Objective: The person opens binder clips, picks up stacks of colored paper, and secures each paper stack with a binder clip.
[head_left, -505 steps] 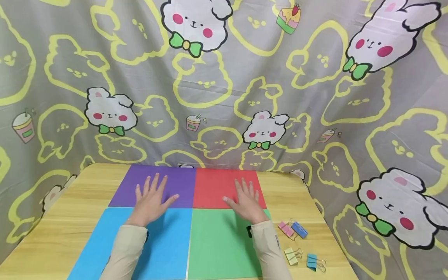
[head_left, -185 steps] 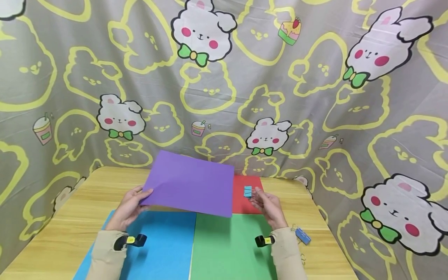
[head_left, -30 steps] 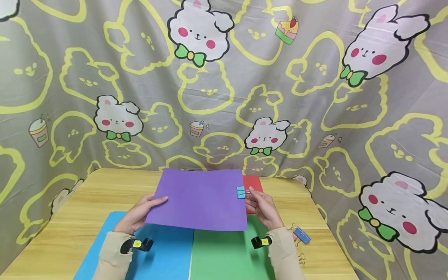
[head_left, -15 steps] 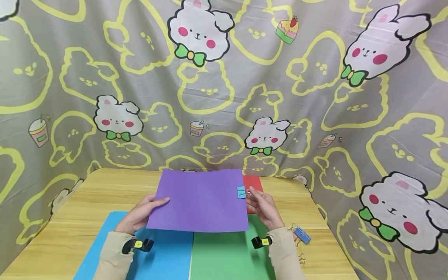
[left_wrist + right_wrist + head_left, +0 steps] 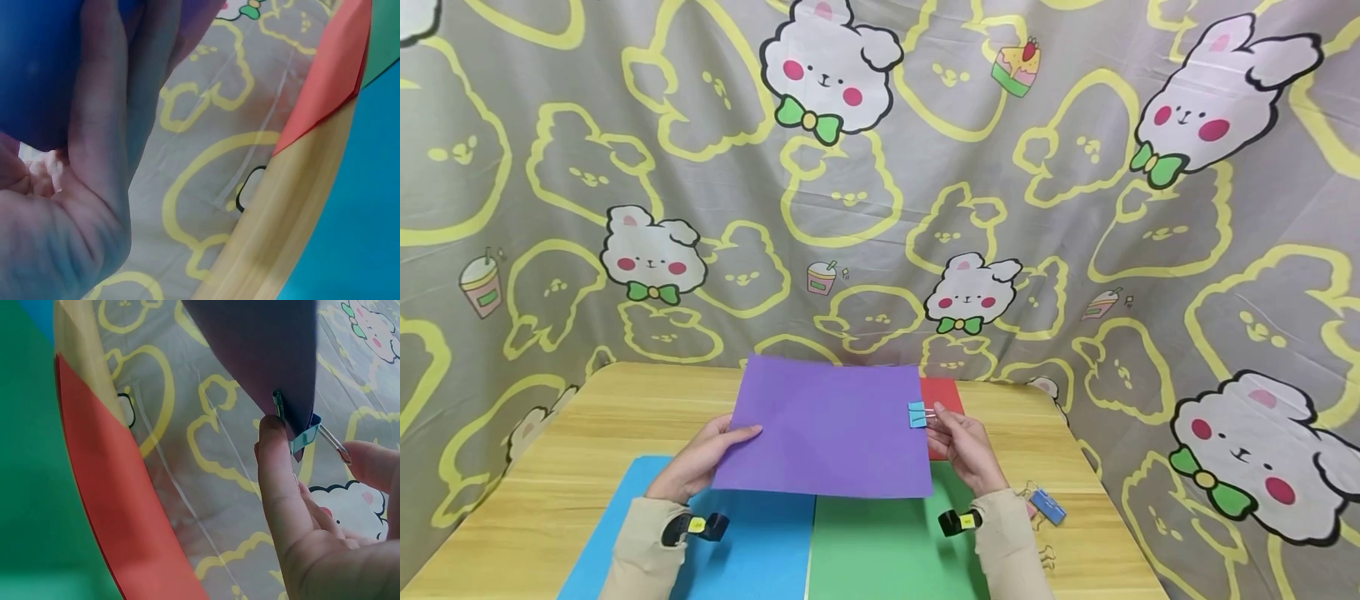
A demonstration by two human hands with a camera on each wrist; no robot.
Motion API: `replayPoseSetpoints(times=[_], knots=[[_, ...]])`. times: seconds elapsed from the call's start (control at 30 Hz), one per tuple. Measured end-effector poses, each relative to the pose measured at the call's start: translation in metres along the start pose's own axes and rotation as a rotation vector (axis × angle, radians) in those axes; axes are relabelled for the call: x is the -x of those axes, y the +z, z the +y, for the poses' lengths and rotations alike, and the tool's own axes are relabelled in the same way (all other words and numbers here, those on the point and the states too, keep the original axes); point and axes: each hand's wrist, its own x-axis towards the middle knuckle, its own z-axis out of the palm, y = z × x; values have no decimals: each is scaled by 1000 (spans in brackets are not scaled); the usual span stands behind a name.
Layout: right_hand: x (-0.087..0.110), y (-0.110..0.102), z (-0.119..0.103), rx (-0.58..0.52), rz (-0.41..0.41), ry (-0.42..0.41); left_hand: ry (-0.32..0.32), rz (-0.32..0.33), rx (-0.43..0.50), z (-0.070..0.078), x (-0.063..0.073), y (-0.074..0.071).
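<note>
Two yellow labels (image 5: 697, 524) are too small to read. Left hand (image 5: 694, 460) grips the left edge of the purple sheet (image 5: 835, 433), raised mid-scene; right hand (image 5: 967, 448) pinches the teal clip (image 5: 917, 415), earlier apart, now on its right edge.

Purple sheet (image 5: 831, 433), light-blue clip (image 5: 917, 416)

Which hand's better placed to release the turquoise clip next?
Probably the right hand: it pinches the turquoise clip on the right edge of the purple sheet, while the left hand holds the opposite side.

Curtained-off tabletop workspace, bunny-print cloth (image 5: 880, 258), wood-grain table (image 5: 542, 483)
</note>
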Motion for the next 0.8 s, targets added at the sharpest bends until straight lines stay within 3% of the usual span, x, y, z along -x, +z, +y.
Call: replayPoseSetpoints(times=[0.8], knots=[[0,9,7,-79,51,-25,45,36,53,1,0,2]])
